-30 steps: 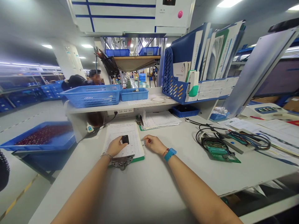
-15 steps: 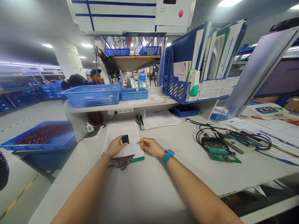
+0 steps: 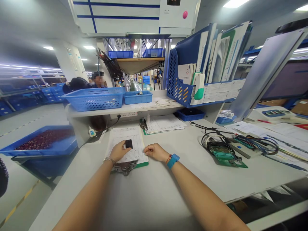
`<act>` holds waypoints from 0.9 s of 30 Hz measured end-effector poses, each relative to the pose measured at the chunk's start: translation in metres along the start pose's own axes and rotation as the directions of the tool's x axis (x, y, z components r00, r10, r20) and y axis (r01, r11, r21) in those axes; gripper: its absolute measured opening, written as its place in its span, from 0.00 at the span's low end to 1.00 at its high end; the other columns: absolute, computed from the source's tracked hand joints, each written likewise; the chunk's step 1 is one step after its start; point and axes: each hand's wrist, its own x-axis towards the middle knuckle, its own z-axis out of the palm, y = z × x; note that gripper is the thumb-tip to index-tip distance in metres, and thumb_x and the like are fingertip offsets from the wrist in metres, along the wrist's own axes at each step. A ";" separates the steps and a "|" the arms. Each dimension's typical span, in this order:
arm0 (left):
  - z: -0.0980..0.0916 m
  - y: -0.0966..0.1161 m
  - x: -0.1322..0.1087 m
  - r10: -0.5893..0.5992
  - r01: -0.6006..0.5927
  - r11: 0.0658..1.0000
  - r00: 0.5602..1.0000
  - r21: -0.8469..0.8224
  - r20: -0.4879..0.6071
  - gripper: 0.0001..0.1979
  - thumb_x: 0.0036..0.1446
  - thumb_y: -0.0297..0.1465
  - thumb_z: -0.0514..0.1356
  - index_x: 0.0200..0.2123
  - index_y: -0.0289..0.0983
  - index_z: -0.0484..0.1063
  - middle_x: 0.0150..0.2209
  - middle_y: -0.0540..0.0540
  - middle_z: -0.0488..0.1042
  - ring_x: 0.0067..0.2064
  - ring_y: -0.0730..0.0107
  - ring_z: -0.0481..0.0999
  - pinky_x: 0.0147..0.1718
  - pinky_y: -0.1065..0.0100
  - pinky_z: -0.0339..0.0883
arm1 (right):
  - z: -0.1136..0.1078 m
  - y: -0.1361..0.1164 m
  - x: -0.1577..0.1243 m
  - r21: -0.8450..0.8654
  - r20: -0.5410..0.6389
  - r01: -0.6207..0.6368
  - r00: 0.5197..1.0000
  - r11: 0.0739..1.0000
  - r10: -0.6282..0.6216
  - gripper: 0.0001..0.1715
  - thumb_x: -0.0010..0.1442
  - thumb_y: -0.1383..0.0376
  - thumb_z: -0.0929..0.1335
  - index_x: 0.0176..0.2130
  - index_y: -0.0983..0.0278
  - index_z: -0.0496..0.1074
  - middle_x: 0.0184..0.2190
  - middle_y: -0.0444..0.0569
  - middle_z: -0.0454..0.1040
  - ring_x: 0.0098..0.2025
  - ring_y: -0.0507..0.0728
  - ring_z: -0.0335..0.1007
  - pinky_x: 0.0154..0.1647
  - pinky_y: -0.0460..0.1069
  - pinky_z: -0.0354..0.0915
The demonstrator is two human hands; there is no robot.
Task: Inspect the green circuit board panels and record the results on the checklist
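Observation:
A clipboard (image 3: 136,134) with a printed form lies on the desk, its metal clip (image 3: 126,168) toward me and a green edge showing beneath the sheets. Over the form, my left hand (image 3: 117,152) grips a small flat black rectangular object (image 3: 129,143) between thumb and fingers; its exact kind is unclear. At the clipboard's right edge is my right hand (image 3: 156,152), with its fingers curled and their tips together. Whether something small sits in that pinch I cannot tell.
Wired green circuit boards (image 3: 225,155) and cables lie on the right. Behind the clipboard are stacked papers (image 3: 163,123) and a blue tray (image 3: 191,114). A shelf holds a blue basket (image 3: 96,99) and a file rack (image 3: 176,80). A blue bin (image 3: 69,146) stands at left.
My right hand has shifted very slightly, its fingers a bit more curled. The left hand and the black object stay where they were. The whole view has moved a little.

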 end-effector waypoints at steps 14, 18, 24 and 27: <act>-0.003 0.004 -0.001 -0.011 0.011 0.999 1.000 0.033 0.002 0.15 0.48 0.41 0.55 0.37 0.39 0.66 0.21 0.54 0.63 0.25 0.71 0.64 0.23 0.72 0.52 | 0.000 -0.002 -0.001 -0.039 0.035 0.009 0.999 0.999 -0.007 0.08 0.48 0.68 0.67 0.30 0.69 0.74 0.26 0.48 0.75 0.27 0.51 0.67 0.32 0.45 0.64; -0.006 0.008 -0.006 -0.006 0.005 0.999 1.000 0.035 0.020 0.16 0.48 0.43 0.54 0.36 0.39 0.65 0.20 0.54 0.64 0.24 0.70 0.64 0.23 0.72 0.52 | 0.003 -0.005 -0.002 -0.110 0.009 0.021 1.000 0.994 -0.020 0.05 0.48 0.70 0.67 0.28 0.69 0.74 0.24 0.46 0.74 0.26 0.49 0.67 0.31 0.44 0.63; -0.004 -0.001 -0.006 -0.045 0.037 0.997 0.993 0.073 0.111 0.19 0.47 0.51 0.50 0.33 0.42 0.62 0.18 0.56 0.65 0.24 0.66 0.68 0.23 0.70 0.55 | 0.004 -0.011 -0.003 -0.280 -0.031 0.007 0.999 0.960 -0.016 0.05 0.47 0.67 0.70 0.26 0.67 0.71 0.21 0.39 0.68 0.26 0.47 0.63 0.27 0.40 0.57; -0.001 -0.005 -0.002 -0.103 0.082 0.989 0.980 0.124 0.171 0.18 0.50 0.52 0.45 0.33 0.45 0.59 0.17 0.60 0.65 0.26 0.67 0.70 0.26 0.71 0.58 | 0.004 -0.012 -0.003 -0.352 -0.030 0.001 0.999 0.936 -0.012 0.09 0.46 0.63 0.71 0.25 0.66 0.69 0.21 0.37 0.66 0.26 0.46 0.61 0.26 0.40 0.55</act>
